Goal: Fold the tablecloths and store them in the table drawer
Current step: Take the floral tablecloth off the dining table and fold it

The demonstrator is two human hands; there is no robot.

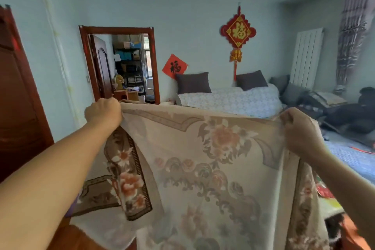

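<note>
Early stage by the look of it: tablecloth (213,168) is lifted and spread out in the air, no neat fold made yet, nothing stored. No table drawer visible in view, so can't tell where it goes or if it's open. Only one cloth clearly in hand; whether others are waiting is not shown. Left to do, judged from here: bring top corners together, halve it again, then carry to the drawer

Left hand (103,112) at about 10 o'clock of the cloth, fist clenched round the top left corner, fabric coming out at the thumb side. Right hand (300,130) at about 2 o'clock, fingers curled and pinching the top right corner. Both arms stretched forward, top edge pulled fairly taut between them with a slight sag in the middle

Cloth itself: cream/beige, pale peach flowers and grey-brown scroll pattern, faded side facing the camera. Left edge flips over at 9 o'clock showing the stronger-coloured face, brown border with orange flowers. Lower part hangs down out of the bottom of view, a loose bit bunched at 7 o'clock. Looks soft and thickish, will drape and slip rather than hold a crease

Behind: sofa (229,101) at 12 o'clock, doorway (121,63) at 11, red wall ornament (238,32) at 1
</note>
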